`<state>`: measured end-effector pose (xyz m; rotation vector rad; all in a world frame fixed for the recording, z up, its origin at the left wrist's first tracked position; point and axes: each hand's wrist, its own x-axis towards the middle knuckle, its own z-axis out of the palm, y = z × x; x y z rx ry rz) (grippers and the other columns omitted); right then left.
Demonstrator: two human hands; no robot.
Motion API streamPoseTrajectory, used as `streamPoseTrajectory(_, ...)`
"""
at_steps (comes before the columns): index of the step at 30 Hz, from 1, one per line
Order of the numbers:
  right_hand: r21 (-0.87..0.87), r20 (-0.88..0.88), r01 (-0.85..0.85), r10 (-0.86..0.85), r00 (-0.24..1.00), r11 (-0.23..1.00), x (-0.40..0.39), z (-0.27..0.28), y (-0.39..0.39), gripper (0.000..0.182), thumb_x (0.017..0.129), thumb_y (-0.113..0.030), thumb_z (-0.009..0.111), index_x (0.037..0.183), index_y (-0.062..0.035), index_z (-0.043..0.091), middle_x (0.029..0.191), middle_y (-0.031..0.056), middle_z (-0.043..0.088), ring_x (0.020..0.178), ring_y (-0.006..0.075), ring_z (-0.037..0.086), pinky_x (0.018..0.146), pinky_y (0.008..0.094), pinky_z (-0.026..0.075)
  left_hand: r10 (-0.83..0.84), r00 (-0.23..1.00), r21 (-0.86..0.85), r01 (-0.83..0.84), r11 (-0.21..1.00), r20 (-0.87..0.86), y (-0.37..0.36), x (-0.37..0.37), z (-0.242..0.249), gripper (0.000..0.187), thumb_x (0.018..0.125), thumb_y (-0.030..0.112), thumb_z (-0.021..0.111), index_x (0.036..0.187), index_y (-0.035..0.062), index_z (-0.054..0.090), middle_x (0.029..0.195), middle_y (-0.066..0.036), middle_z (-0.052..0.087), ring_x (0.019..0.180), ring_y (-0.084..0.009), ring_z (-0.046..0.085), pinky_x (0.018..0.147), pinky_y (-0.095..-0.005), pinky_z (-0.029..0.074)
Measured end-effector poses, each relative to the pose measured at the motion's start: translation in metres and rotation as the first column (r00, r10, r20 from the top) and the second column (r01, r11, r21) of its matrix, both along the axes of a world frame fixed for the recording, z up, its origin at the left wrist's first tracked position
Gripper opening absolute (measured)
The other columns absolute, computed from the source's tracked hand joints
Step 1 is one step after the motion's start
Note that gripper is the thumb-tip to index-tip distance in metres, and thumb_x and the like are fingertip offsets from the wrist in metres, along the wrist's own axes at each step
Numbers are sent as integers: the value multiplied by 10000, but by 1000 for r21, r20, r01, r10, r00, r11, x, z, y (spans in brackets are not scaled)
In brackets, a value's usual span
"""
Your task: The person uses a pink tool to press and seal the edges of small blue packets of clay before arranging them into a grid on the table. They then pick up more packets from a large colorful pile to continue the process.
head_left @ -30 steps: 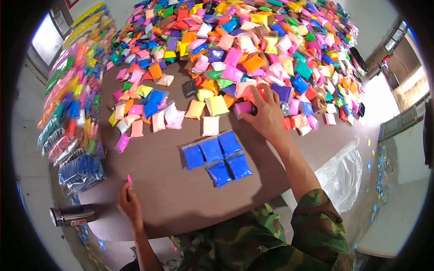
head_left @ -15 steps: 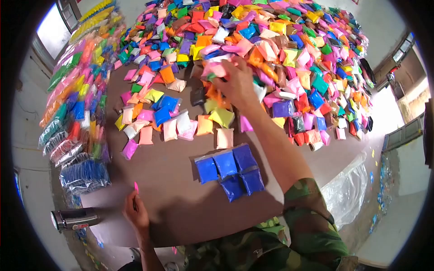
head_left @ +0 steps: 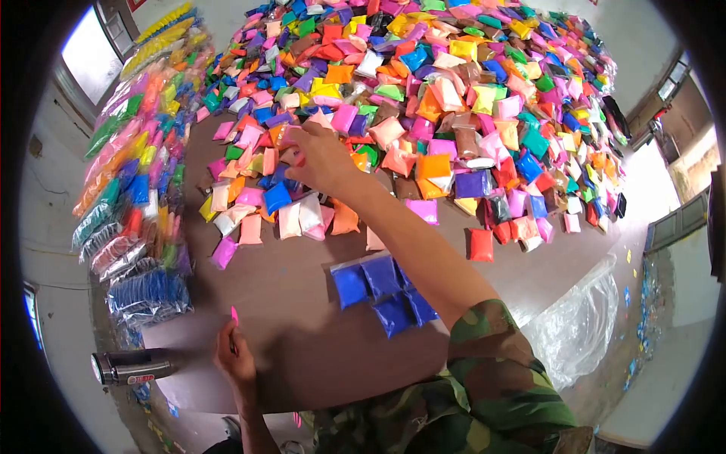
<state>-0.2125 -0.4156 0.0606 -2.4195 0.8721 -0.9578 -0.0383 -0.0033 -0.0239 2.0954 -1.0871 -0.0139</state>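
Note:
My right hand [head_left: 321, 160] reaches over the near left part of a big heap of colourful packets [head_left: 435, 91]. Its fingers are bent among pink and orange packets; what they hold, if anything, is hard to make out. Near the table's front edge my left hand [head_left: 236, 354] is closed, a small pink item [head_left: 234, 315] sticking out above it. Several dark blue packets [head_left: 382, 275] lie flat together on the brown table [head_left: 295, 303], partly behind my right forearm.
Stacks of clear bags with coloured contents [head_left: 136, 189] line the left side. A metal flask [head_left: 132, 368] lies at the left front. Crumpled clear plastic [head_left: 578, 325] is at the right edge. A red packet [head_left: 481, 245] lies near the heap's front.
My right hand has moved left across the heap. Packets around its front have shifted, and a red one now lies farther forward on the right. My left hand is nearly unmoved.

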Motion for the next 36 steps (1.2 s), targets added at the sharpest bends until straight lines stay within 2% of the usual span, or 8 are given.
streamPoseTrajectory(7, -140, -199, 323, -346, 917, 936, -94, 23, 19, 650, 840, -428, 862, 1367, -97, 675, 1446, 180, 654, 1229, 383, 705, 973, 546, 596, -5, 999, -41, 7, 999, 45, -6, -7, 5, 184, 1056, 58, 625, 1191, 31, 747, 876, -125, 680, 748, -204, 627, 689, -377, 512)
streamPoseTrajectory(13, -217, -286, 479, -525, 802, 850, -130, -12, -19, 441, 822, -296, 873, 1159, -79, 690, 1229, 127, 739, 1101, 363, 736, 868, 523, 612, 24, 1000, 71, -23, 997, -17, -10, -10, 21, 183, 1045, 52, 631, 1185, 29, 748, 884, -122, 688, 737, -193, 621, 668, -358, 497)
streamPoseTrajectory(16, -245, -232, 464, -516, 825, 851, -105, -16, -28, 413, 815, -272, 877, 1128, -69, 701, 1219, 114, 742, 1086, 362, 734, 867, 507, 614, 7, 1000, 15, -7, 1000, 19, -9, -8, 15, 184, 1048, 43, 621, 1178, 28, 750, 895, -123, 697, 742, -190, 630, 669, -348, 499)
streamPoseTrajectory(20, -370, 135, 379, -354, 925, 848, -71, -33, -48, 282, 880, -240, 821, 1075, -73, 702, 1162, 103, 759, 1061, 352, 725, 849, 497, 604, -30, 997, -57, 35, 998, 75, -11, -7, 11, 182, 1047, 29, 627, 1182, 26, 749, 921, -120, 715, 759, -193, 644, 679, -343, 510)
streamPoseTrajectory(24, -78, -51, 201, -205, 977, 977, -37, 6, -21, 255, 951, -231, 750, 1141, -66, 703, 1190, 142, 752, 1081, 399, 729, 903, 495, 595, -33, 999, -26, 34, 999, 9, -4, 1, 2, 183, 1053, 31, 641, 1203, 20, 743, 948, -115, 727, 789, -193, 656, 699, -334, 516)
streamPoseTrajectory(30, -76, 232, 100, -80, 969, 992, -17, -14, -13, 316, 981, -166, 684, 1274, -50, 713, 1198, 177, 757, 1094, 403, 733, 887, 497, 613, -24, 1000, -34, 24, 999, 6, -7, -10, 11, 178, 1077, 60, 639, 1219, 11, 735, 942, -95, 716, 806, -163, 632, 717, -319, 509)
streamPoseTrajectory(33, -145, 130, 124, -105, 986, 982, -43, -15, -10, 275, 984, -132, 664, 1237, -42, 723, 1200, 189, 754, 1041, 382, 755, 858, 503, 623, -18, 1000, -9, 18, 1000, -16, -3, -8, 8, 178, 1078, 43, 639, 1226, 11, 733, 957, -91, 714, 815, -159, 632, 730, -310, 515)
streamPoseTrajectory(36, -320, -182, 326, -395, 901, 890, -89, -8, -21, 233, 973, -183, 718, 1164, -50, 736, 1147, 166, 773, 973, 372, 776, 826, 509, 624, -15, 999, 7, 15, 1000, -39, -1, -8, 10, 176, 1079, 39, 638, 1224, 10, 734, 946, -88, 708, 802, -149, 621, 715, -302, 507)
